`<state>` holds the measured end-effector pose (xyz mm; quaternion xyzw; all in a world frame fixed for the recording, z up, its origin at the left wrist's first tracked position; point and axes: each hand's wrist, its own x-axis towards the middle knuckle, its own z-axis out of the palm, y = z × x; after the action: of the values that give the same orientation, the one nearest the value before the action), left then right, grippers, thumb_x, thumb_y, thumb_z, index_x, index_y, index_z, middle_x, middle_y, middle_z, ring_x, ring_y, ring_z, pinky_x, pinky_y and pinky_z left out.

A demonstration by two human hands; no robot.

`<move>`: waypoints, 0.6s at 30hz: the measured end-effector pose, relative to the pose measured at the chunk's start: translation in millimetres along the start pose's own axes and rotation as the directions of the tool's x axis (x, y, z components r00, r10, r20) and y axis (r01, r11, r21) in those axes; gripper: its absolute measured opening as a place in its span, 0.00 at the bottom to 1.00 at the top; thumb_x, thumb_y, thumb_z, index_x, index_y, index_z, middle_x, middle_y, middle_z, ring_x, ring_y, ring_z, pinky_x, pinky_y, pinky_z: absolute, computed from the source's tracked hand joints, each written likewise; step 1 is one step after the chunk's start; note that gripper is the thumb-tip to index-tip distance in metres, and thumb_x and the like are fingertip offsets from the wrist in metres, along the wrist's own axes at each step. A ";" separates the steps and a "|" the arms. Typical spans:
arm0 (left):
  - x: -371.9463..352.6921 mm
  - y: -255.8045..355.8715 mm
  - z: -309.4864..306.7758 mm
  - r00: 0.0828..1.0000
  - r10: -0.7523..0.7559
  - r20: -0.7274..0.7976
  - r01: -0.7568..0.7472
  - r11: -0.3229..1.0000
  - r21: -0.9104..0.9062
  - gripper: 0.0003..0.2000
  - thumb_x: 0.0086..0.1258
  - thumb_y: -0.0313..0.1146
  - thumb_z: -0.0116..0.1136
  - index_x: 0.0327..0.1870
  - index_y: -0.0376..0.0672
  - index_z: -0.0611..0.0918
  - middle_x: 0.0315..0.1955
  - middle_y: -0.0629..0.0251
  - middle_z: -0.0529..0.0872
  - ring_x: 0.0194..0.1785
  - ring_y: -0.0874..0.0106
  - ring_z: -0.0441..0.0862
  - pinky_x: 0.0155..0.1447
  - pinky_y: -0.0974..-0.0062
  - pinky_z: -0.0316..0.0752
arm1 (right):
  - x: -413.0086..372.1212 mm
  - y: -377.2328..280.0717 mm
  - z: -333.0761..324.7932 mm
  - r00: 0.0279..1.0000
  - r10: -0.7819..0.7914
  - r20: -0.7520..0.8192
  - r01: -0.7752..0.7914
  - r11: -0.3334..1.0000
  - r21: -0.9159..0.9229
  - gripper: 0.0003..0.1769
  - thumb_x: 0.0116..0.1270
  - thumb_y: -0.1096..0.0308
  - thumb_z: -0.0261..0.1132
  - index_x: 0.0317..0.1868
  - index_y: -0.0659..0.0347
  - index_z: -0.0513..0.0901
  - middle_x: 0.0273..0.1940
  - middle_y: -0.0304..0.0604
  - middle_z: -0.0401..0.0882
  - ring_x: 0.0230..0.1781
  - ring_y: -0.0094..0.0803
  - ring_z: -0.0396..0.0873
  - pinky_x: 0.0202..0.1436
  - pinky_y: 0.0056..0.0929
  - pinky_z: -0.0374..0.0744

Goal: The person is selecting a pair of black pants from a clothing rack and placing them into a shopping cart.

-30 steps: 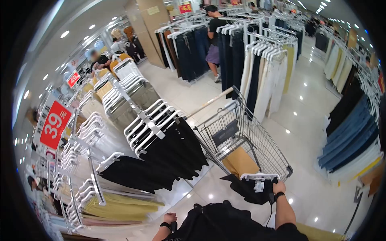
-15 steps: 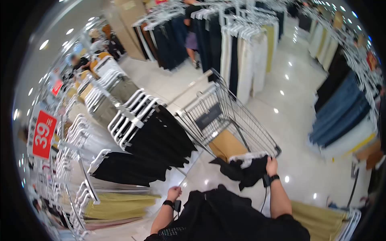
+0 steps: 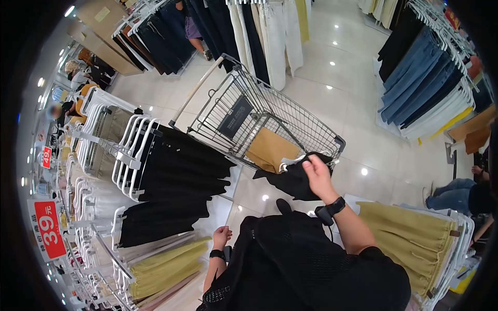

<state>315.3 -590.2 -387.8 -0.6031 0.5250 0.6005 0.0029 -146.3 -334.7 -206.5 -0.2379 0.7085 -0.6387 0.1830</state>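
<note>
My right hand (image 3: 318,178) is closed on a black garment (image 3: 291,180) at the near end of a metal shopping cart (image 3: 306,119). Part of a white hanger (image 3: 284,167) shows beside the cloth. The garment drapes over the cart's rim and hangs down outside. Low at my side, my left hand (image 3: 222,237) has its fingers curled in, with nothing visible in them. Nearest to it are black garments (image 3: 168,217) hung on a rack.
A flat brown piece (image 3: 272,147) lies in the cart. To the left, racks carry white hangers and a red price sign (image 3: 50,228). Olive trousers (image 3: 402,233) hang close on my right, jeans (image 3: 420,78) farther off. A person in jeans (image 3: 454,194) is at the right edge.
My view has shifted, and the cart and racks appear moved within it. My right hand has come in closer over the black garment, still gripping it. The left hand stays low and curled.
</note>
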 end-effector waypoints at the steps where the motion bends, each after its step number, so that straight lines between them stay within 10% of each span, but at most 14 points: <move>1: 2.3 4.1 1.5 1.000 0.001 -0.009 -0.001 1.000 -0.022 0.14 0.80 0.40 0.61 0.53 0.38 0.85 0.38 0.62 0.91 0.37 0.72 0.89 0.39 0.74 0.82 | -4.2 -12.4 14.2 0.996 -0.086 0.002 0.086 0.994 0.075 0.11 0.81 0.64 0.62 0.47 0.65 0.78 0.29 0.36 0.73 0.30 0.21 0.69 0.35 0.27 0.72; 6: 4.0 68.2 26.8 0.991 0.130 0.039 -0.130 0.991 -0.005 0.16 0.81 0.41 0.60 0.57 0.38 0.85 0.38 0.64 0.91 0.39 0.74 0.89 0.42 0.76 0.82 | -24.2 -87.4 31.1 0.891 -0.074 0.448 0.042 0.996 0.081 0.10 0.80 0.64 0.63 0.44 0.64 0.77 0.26 0.44 0.74 0.25 0.31 0.73 0.31 0.33 0.73; 18: -36.4 230.4 115.3 0.781 0.243 0.575 -0.315 0.949 0.027 0.26 0.85 0.56 0.49 0.66 0.42 0.80 0.48 0.65 0.88 0.50 0.73 0.85 0.55 0.70 0.80 | -57.3 -155.9 48.1 0.637 -0.326 0.698 0.223 0.945 0.239 0.12 0.79 0.63 0.64 0.42 0.64 0.77 0.30 0.50 0.76 0.29 0.47 0.77 0.35 0.39 0.74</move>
<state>95.4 -597.5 -248.9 -0.3125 0.6195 0.7124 0.1055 -56.1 -352.4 -60.0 -0.5646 0.4888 -0.5559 0.3652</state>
